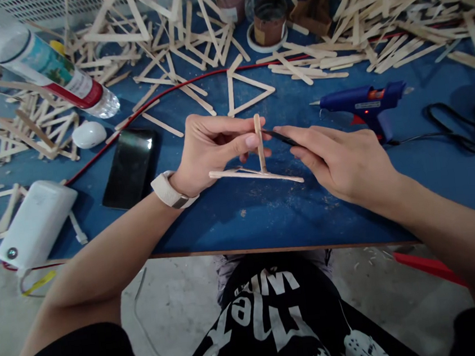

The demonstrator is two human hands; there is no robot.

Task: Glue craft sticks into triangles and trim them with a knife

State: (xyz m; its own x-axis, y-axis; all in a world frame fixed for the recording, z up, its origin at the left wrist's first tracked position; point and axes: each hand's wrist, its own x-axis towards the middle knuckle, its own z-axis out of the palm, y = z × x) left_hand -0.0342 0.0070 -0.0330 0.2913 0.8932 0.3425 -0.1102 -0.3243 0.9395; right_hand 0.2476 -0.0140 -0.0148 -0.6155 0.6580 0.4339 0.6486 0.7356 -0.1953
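Observation:
My left hand (221, 145) pinches a small frame of joined popsicle sticks (260, 150) above the front of the table. One stick stands upright between thumb and fingers, and a long one runs across below it. My right hand (337, 159) is closed around a slim dark tool (279, 137), perhaps a craft knife. Its tip reaches the upright stick or comes very close; whether they touch I cannot tell. Behind my right hand a blue glue gun (359, 100) lies on its side with a small red light showing.
A phone (128, 169), a white power bank (38, 221), a white earbud case (89, 135) and a tilted water bottle (60, 72) lie left on the blue table (225, 224). Popsicle sticks (310, 62) pile along the back beside small pots (270, 19). A red cable (177, 86) crosses behind.

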